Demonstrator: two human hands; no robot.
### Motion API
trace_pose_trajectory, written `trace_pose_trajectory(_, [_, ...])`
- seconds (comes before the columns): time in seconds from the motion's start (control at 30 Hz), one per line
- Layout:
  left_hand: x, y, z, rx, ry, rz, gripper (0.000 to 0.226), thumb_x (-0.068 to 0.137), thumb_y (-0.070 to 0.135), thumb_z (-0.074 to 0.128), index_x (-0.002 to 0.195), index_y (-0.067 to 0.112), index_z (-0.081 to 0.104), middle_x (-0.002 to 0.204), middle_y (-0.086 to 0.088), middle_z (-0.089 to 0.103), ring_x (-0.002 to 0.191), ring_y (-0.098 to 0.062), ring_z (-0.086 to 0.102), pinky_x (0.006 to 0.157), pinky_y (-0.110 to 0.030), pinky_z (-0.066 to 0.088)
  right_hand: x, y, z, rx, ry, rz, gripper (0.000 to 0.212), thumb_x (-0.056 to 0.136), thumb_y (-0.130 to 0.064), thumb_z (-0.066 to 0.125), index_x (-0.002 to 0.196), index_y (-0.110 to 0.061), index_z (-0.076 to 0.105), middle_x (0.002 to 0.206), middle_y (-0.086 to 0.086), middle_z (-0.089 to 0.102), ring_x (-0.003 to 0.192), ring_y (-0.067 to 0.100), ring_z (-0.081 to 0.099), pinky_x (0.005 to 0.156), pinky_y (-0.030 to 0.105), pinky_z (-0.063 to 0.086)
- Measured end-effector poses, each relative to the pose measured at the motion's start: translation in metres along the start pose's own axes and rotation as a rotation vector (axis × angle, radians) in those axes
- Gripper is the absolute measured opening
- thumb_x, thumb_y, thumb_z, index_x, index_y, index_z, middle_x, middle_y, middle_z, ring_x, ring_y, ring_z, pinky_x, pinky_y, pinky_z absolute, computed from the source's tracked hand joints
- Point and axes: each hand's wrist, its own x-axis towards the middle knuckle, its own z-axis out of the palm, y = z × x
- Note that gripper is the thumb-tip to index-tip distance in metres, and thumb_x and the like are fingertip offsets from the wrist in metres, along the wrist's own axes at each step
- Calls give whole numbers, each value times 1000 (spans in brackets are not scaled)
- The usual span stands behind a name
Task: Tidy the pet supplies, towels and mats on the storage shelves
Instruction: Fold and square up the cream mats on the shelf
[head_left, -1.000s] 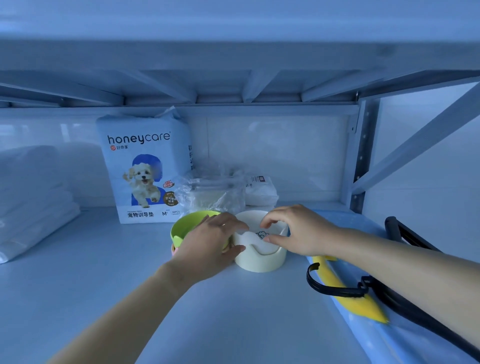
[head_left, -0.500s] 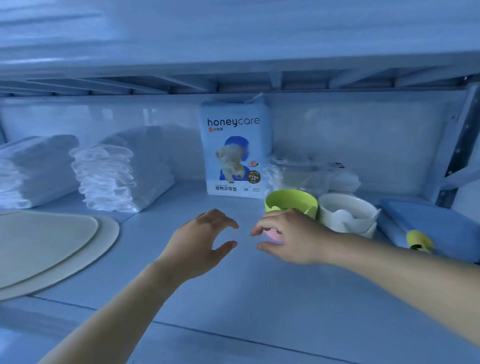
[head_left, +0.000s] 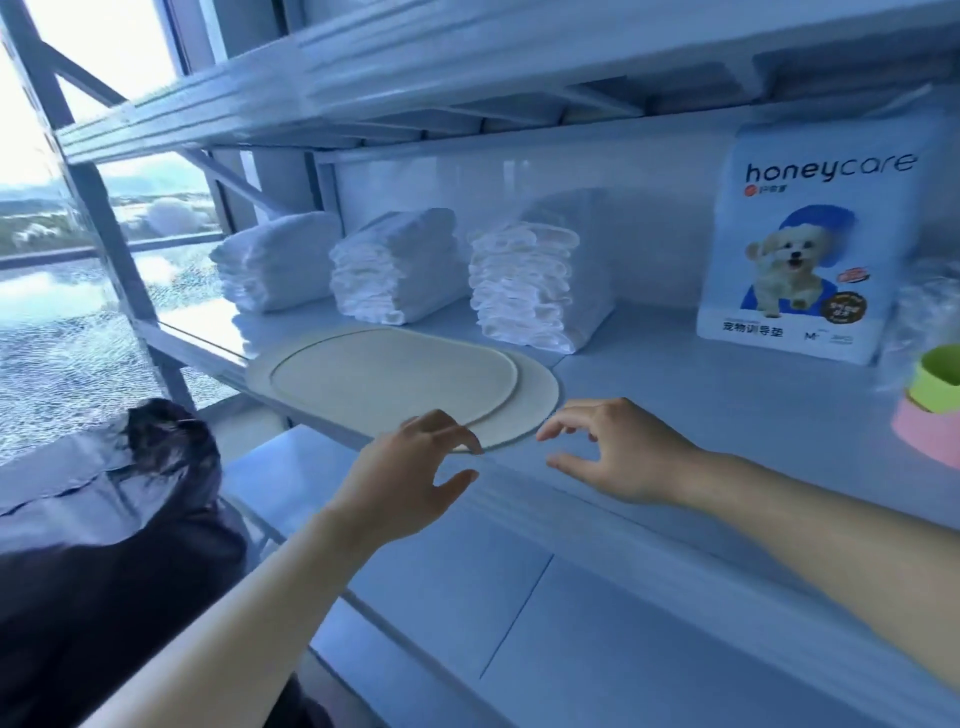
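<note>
Two beige oval mats (head_left: 395, 379) lie stacked on the shelf (head_left: 675, 415), the upper one shifted left of the lower. My left hand (head_left: 410, 478) hovers at the mats' near edge, fingers loosely curled and holding nothing, its fingertips at the rim of the lower mat. My right hand (head_left: 618, 452) floats just right of the mats, fingers spread and empty. Three stacks of white folded towels (head_left: 400, 265) stand behind the mats. A honeycare pet pad pack (head_left: 800, 249) stands upright at the right.
A green bowl (head_left: 940, 379) sits stacked on a pink bowl (head_left: 930, 431) at the far right edge. A dark bag (head_left: 104, 545) lies low at the left. The shelf above (head_left: 467, 67) hangs close overhead. A window is at the left behind the frame.
My view swung left from the bowls to the mats and towels. Both hands left the bowls and moved left, now empty at the mats' near edge.
</note>
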Motion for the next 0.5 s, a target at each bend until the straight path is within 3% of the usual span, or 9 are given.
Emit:
trace_pose_trajectory(0.1, [-14,-41,-8,38,-12,-63,26,88,40,54,113,35,57,117,16,51,106,-8,51,70,-21,35,34,-19,23,29,1,-13,24,86,-34,62,108,-24,65,106,-17,61,94,-2,49,75,9,34])
trace_pose_trajectory(0.27, [-15,-106,-7,25,-7,-160,31,87,42,56,117,34,56,122,16,51,109,-11,52,80,-29,48,93,-35,44,43,-15,-35,20,86,-28,62,104,-21,66,107,-10,63,101,8,54,83,18,39])
trace_pose_trajectory(0.33, [-9,-128,-3,12,-3,-195,33,88,44,54,119,34,54,125,17,50,110,-10,52,82,-31,49,118,-33,52,45,-2,-35,20,86,-30,62,104,-23,65,107,-11,62,101,9,54,87,24,41])
trace_pose_trajectory(0.5, [21,-168,5,-12,0,-216,31,89,50,47,118,38,52,124,20,49,106,-8,51,81,-33,49,174,-21,81,52,-22,-51,20,86,-33,62,104,-25,65,106,-12,61,100,10,54,86,26,42])
